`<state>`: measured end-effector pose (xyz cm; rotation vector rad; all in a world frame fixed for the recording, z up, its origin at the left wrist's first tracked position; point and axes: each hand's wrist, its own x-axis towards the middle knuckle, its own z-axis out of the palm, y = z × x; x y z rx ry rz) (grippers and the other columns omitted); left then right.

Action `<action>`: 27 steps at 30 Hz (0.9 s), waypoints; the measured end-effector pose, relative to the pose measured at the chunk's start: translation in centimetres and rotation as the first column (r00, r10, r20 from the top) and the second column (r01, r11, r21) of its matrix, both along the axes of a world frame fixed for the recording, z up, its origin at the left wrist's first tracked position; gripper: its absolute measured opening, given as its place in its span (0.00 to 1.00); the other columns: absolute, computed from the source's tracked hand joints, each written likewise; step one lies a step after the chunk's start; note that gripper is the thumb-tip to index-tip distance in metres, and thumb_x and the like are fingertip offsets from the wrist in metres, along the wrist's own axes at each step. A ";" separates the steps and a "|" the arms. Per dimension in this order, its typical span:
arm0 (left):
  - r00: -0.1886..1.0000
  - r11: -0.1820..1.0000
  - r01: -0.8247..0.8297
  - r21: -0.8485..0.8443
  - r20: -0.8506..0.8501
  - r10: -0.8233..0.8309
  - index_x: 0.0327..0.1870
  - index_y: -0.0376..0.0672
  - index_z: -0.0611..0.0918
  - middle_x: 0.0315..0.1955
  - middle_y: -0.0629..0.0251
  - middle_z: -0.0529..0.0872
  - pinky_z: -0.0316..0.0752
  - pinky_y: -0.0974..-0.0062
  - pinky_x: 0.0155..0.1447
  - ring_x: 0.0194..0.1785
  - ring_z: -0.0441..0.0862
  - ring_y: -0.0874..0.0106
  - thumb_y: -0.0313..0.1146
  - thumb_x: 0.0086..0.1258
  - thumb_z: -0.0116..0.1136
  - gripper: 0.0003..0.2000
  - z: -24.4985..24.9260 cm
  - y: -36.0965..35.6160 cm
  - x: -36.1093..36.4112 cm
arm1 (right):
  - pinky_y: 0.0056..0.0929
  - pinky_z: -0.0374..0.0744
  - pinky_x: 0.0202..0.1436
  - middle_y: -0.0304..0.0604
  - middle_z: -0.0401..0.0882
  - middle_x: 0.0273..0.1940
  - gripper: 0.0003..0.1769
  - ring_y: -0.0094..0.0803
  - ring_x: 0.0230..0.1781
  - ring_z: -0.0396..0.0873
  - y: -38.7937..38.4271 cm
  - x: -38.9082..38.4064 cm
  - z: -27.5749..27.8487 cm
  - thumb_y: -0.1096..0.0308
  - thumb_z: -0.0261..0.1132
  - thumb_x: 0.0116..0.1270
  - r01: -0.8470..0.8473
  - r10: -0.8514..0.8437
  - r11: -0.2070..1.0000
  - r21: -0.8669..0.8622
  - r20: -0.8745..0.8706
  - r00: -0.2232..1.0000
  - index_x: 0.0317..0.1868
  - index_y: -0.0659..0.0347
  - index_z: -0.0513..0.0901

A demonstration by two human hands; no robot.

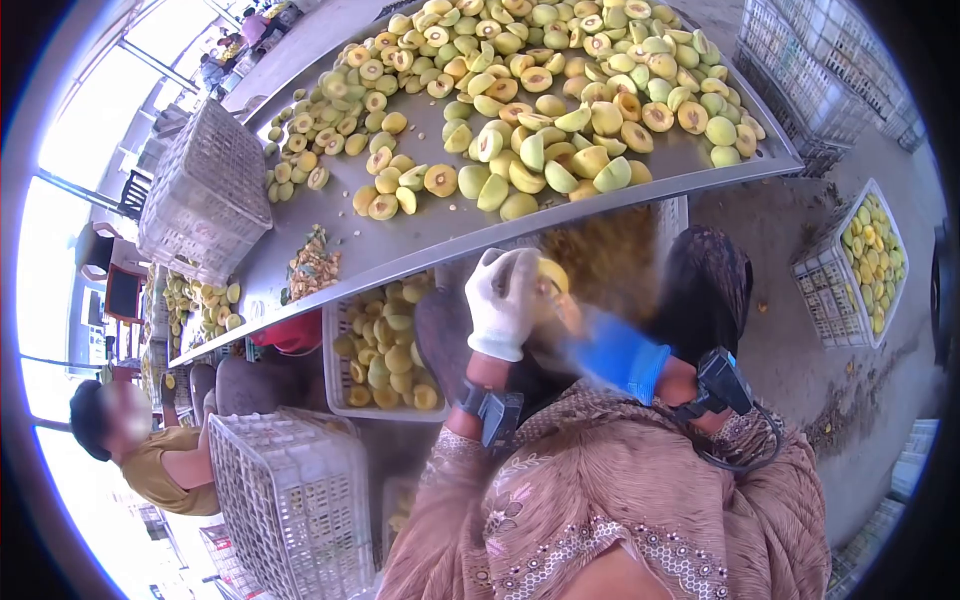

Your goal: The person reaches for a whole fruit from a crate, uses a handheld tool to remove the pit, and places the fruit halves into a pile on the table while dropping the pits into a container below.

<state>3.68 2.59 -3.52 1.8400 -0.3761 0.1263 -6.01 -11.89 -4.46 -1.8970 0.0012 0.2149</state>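
Note:
My left hand [500, 300], in a white glove, is closed around a yellow stone fruit [550, 276], held above my lap just below the table edge. Close beside it on the right is my right hand [615, 355] in a blue glove, smeared by motion. Something brownish shows between the two hands, too blurred to name. Below and behind the hands is a container of brown-yellow scraps [605, 250], also partly blurred. Many halved green-yellow stone fruits [530, 175] lie on the metal table in front of me, several with brown pit hollows showing.
The metal table [440, 240] carries a small heap of pits or scraps [313, 265] and an upturned crate [205, 190]. Crates of fruit stand below left [385, 345] and right [868, 260]. Stacked crates [810, 70] rise at upper right. A co-worker [165, 450] sits at left beside another crate [290, 500].

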 end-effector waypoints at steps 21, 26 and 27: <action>0.914 0.916 -0.104 -0.388 -0.400 -0.066 0.51 0.35 0.80 0.35 0.66 0.83 0.75 0.81 0.41 0.35 0.79 0.80 0.39 0.73 0.58 0.16 -0.9 -2.6 -2.9 | 0.34 0.75 0.33 0.49 0.80 0.31 0.15 0.39 0.30 0.80 -0.8 -0.8 -1.6 0.62 0.64 0.67 -0.012 0.017 0.995 0.101 -0.050 0.999 0.45 0.66 0.75; 0.805 0.891 0.062 -0.450 -0.505 -0.311 0.43 0.37 0.85 0.32 0.66 0.86 0.73 0.84 0.34 0.29 0.78 0.82 0.41 0.74 0.56 0.15 -1.6 -1.8 -0.9 | 0.19 0.61 0.15 0.30 0.68 0.21 0.11 0.18 0.15 0.64 -1.4 -1.2 1.6 0.61 0.62 0.72 0.275 0.393 0.516 0.812 -0.509 0.766 0.39 0.57 0.71; 0.793 0.901 0.088 -0.425 -0.517 -0.321 0.44 0.36 0.85 0.32 0.66 0.86 0.73 0.83 0.34 0.29 0.78 0.82 0.42 0.74 0.56 0.15 -1.0 -1.7 -0.7 | 0.18 0.60 0.14 0.29 0.66 0.21 0.11 0.17 0.14 0.63 -1.7 -1.2 1.9 0.60 0.61 0.72 0.241 0.411 0.512 0.824 -0.482 0.774 0.39 0.56 0.71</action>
